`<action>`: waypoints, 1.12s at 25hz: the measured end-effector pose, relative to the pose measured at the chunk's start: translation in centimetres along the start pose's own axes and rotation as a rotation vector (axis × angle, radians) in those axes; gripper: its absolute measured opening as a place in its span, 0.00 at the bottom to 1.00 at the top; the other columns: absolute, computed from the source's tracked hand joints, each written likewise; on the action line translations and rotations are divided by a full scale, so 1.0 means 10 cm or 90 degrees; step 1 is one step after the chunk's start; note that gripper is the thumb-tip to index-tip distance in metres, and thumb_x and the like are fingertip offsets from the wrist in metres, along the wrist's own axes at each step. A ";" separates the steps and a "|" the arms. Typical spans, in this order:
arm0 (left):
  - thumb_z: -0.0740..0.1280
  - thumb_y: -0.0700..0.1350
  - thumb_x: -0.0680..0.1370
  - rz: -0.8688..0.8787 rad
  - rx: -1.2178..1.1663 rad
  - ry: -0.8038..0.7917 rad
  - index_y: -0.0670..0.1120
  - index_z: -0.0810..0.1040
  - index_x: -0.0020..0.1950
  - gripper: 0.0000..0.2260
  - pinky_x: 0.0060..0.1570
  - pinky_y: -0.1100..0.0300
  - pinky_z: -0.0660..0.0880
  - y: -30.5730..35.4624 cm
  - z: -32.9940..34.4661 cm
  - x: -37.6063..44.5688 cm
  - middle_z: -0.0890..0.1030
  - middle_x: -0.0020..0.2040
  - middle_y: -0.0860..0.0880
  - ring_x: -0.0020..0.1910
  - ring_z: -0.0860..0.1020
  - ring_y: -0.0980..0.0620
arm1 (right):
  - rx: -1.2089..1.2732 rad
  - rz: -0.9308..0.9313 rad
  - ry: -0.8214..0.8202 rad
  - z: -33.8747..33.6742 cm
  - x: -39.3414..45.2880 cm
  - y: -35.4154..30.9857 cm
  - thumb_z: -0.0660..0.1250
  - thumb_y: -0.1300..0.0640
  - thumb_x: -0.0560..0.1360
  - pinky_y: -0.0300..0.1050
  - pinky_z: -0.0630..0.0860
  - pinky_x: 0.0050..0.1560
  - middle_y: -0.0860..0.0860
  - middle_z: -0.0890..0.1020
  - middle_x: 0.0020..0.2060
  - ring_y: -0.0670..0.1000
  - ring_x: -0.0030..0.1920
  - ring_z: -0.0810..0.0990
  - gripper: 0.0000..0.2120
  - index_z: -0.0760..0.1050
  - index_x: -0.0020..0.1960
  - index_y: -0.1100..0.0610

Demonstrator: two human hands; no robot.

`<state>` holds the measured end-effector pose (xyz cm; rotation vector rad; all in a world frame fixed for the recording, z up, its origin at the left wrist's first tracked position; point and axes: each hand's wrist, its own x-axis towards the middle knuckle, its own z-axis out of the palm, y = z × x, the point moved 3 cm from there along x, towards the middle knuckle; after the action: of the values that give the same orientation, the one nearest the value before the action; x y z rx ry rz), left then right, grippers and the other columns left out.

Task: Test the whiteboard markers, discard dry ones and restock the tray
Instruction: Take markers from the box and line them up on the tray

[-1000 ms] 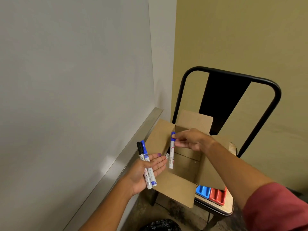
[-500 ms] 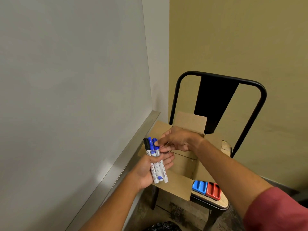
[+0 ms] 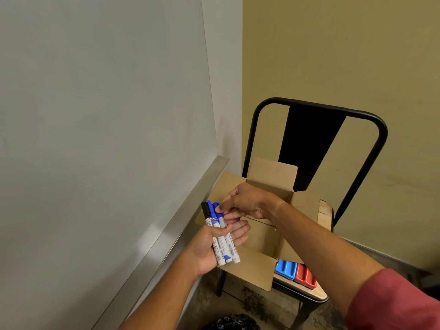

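Note:
My left hand [image 3: 209, 246] holds three whiteboard markers [image 3: 225, 248] side by side in its palm, thumb lying across their white barrels. One has a black cap [image 3: 205, 208]; the other two have blue caps [image 3: 210, 206]. My right hand [image 3: 250, 201] reaches over from the right and pinches the cap end of the rightmost blue marker [image 3: 217, 208] between thumb and fingertips. Both hands hover over the left flap of an open cardboard box [image 3: 264, 239]. The metal marker tray [image 3: 190, 210] runs along the bottom of the whiteboard [image 3: 95, 115] just to the left.
The box stands on a black metal chair [image 3: 316, 110] with a wooden seat, against an olive wall. A blue eraser [image 3: 285, 269] and a red eraser [image 3: 304, 276] lie on the seat's front edge. A black bin bag [image 3: 231, 323] sits on the floor below.
My right hand brought a blue marker from the box over to my left hand, which now holds three markers instead of two. The view shifted slightly to the right.

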<state>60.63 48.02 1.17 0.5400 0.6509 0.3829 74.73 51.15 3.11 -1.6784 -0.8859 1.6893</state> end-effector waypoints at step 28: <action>0.66 0.33 0.70 0.009 -0.061 0.077 0.34 0.68 0.68 0.26 0.63 0.48 0.72 -0.02 -0.48 -0.05 0.75 0.64 0.34 0.64 0.75 0.39 | 0.203 0.151 0.308 -0.31 0.89 1.04 0.71 0.61 0.70 0.45 0.76 0.40 0.56 0.80 0.34 0.52 0.33 0.76 0.03 0.79 0.40 0.62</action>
<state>57.18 49.25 -1.91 0.4327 0.7420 0.4603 77.98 52.15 -10.49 -1.8943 -0.1871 1.3771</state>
